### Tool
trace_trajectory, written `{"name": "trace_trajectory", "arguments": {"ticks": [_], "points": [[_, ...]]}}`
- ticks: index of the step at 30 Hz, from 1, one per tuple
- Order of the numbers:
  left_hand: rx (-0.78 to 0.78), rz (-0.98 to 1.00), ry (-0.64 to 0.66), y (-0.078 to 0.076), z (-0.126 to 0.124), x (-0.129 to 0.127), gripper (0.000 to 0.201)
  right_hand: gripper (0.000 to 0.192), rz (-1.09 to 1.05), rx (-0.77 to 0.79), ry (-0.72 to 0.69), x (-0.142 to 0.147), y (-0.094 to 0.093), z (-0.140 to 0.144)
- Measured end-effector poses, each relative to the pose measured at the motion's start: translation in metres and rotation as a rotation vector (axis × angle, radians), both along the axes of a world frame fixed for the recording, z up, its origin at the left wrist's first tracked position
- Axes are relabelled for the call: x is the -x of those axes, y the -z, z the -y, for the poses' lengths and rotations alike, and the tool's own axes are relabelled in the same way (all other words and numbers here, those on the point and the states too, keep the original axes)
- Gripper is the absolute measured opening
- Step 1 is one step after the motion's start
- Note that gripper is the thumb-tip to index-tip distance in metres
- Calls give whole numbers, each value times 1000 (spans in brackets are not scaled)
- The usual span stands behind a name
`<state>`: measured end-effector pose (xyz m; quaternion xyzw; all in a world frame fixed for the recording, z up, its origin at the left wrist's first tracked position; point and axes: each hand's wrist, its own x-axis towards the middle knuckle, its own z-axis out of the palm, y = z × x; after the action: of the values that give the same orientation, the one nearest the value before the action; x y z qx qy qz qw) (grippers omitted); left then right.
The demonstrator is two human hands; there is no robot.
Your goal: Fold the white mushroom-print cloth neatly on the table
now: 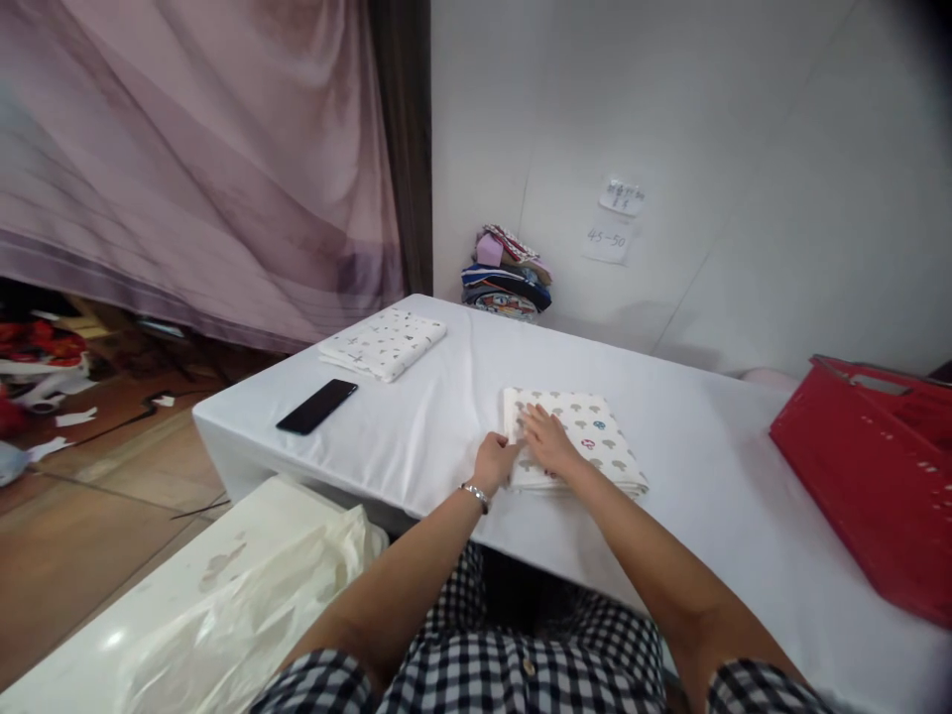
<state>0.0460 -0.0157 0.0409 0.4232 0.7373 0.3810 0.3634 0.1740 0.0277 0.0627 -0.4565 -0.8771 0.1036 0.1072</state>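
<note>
Toward 4 o'clock from mid-view, flat on a white-covered table (446, 416): one folded cream cloth (599, 451) with a mushroom-like print, mostly greyish plus a few in teal and pink. Using that as clock centre for the rest, folks. Right hand (548, 441) palm-down on top toward 10, fingers stretched out and slightly apart, no grip on anything. Left hand (495, 462) right at the 9 o'clock edge, fingers bunched together, honestly can't tell about a pinch on the fabric. Silvery bracelet (476, 497) on that wrist. Black phone (317, 407) out at 9, well apart, with a second folded cloth (383, 344), white with small dark prints, near it at 10. Pile of folded textiles (508, 278) around 11, beyond the table. Handwritten paper notes (608, 240) on the wall (744, 178) just past 12, lower one reading 45-50. Red container (855, 486) at 3, crumpled plastic bag (268, 605) down at 8.
</note>
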Motion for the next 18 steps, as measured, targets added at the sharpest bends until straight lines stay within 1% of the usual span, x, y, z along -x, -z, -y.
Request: {"name": "trace_trajectory", "arguments": {"ticks": [3, 5, 7, 10, 12, 14, 18], "points": [[16, -11, 10, -3, 0, 2, 17, 42, -18, -15, 20, -3, 0, 22], [13, -18, 22, -6, -1, 5, 15, 43, -13, 15, -19, -4, 3, 38], [4, -36, 32, -10, -2, 7, 15, 44, -27, 9, -55, -6, 8, 55], [-26, -84, 20, -14, -11, 8, 26, 49, -14, -27, -86, -5, 17, 74], [-33, -133, 12, -16, -20, 6, 38, 52, 4, -41, -89, -3, 21, 82], [-21, -167, 23, -15, -30, 3, 43, 53, 11, -65, -91, -1, 24, 86], [3, -164, 34, -8, -43, 4, 31, 52, 21, -122, -142, 0, 31, 93]]}}
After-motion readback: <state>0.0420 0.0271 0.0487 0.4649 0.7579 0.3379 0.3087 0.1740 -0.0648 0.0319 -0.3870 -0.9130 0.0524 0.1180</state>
